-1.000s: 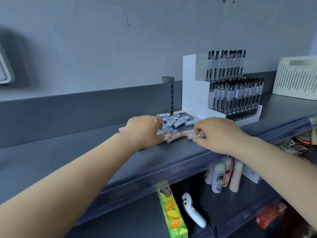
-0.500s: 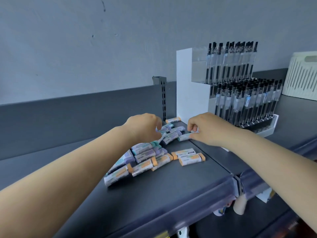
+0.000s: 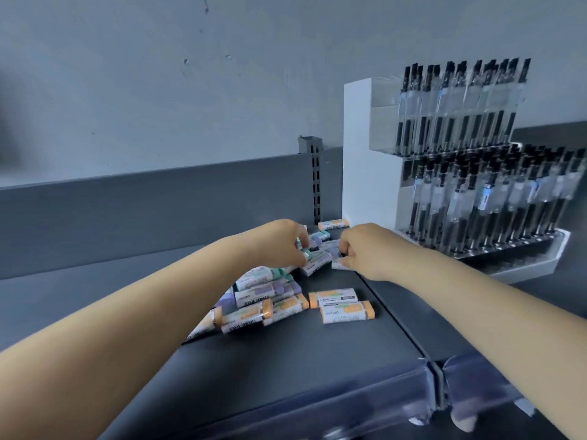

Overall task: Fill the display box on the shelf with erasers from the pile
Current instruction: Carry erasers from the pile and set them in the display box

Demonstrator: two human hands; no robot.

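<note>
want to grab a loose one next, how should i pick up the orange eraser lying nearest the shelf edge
The nearest orange eraser lies flat and apart from the pile, long axis left to right. Come from above and pinch its two long sides at mid-length, across the paper sleeve; the near side is open shelf, so likely nothing blocks the fingers.
</note>
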